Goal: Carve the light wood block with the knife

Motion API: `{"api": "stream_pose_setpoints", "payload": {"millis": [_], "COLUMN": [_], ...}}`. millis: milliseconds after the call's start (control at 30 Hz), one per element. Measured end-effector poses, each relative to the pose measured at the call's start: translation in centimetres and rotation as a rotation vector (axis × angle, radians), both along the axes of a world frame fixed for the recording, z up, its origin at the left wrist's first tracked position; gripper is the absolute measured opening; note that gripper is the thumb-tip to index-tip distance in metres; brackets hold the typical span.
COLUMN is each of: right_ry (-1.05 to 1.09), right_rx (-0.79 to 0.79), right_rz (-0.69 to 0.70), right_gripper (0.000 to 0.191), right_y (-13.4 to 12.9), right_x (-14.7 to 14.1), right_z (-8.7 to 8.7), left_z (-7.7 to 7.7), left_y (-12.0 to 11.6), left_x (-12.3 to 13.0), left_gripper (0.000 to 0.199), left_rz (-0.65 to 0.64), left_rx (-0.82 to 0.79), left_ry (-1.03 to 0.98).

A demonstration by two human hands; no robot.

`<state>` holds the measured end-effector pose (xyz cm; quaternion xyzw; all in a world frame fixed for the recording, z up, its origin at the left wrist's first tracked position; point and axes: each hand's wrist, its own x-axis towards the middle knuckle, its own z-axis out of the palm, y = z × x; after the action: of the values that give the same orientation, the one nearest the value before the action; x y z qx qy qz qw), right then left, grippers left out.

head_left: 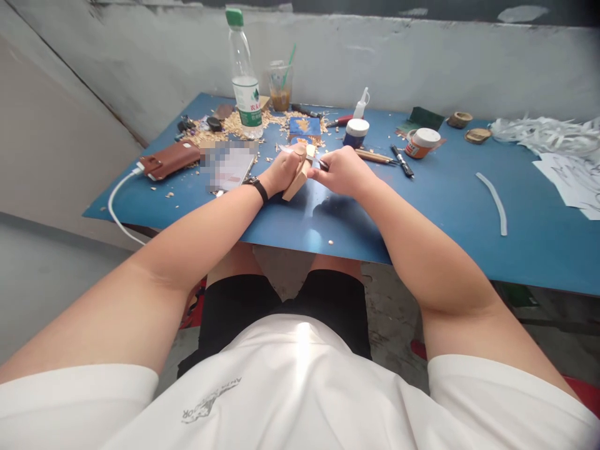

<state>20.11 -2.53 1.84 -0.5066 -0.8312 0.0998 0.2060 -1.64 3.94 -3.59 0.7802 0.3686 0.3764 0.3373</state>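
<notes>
My left hand [282, 172] grips a pale wooden block [297, 179] held upright over the blue table [445, 200], near its front edge. My right hand [344, 170] is closed around a small carving tool [322, 164] whose dark tip touches the top of the block. A black band sits on my left wrist. Most of the tool is hidden inside the fist.
A plastic bottle [244, 78], a cup with a straw [281, 84], wood shavings [225, 128], a brown case [169, 159] with a white cable, two small jars [356, 132] [422, 142], pens [402, 161], a glue bottle [360, 103], white paper scraps [553, 140] and a white strip [493, 200] lie on the table.
</notes>
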Motion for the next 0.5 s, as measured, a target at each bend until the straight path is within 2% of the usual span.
{"api": "stream_pose_setpoints", "payload": {"millis": [200,300,433,500], "right_ry": [-0.015,-0.037,-0.079,-0.083], "right_rx": [0.019,0.067,0.138,0.195], "right_rz": [0.002,0.025,0.142,0.191], "right_gripper": [0.059,0.056,0.053,0.055], "right_y": [0.4,1.0,1.8,2.0], "right_x": [0.1,0.5,1.4,1.8], "right_z": [-0.4,-0.8,-1.1,-1.0], "left_z": [-0.8,-1.1,-0.5,0.3], "left_y": [0.4,0.1,-0.6,-1.2], "left_x": [0.4,1.1,0.9,0.3], "left_gripper": [0.046,0.046,0.049,0.056], "left_rz": [-0.004,0.058,0.141,0.161], "left_rx": [0.063,0.112,0.220,0.345], "left_ry": [-0.006,-0.005,0.013,0.041]}}
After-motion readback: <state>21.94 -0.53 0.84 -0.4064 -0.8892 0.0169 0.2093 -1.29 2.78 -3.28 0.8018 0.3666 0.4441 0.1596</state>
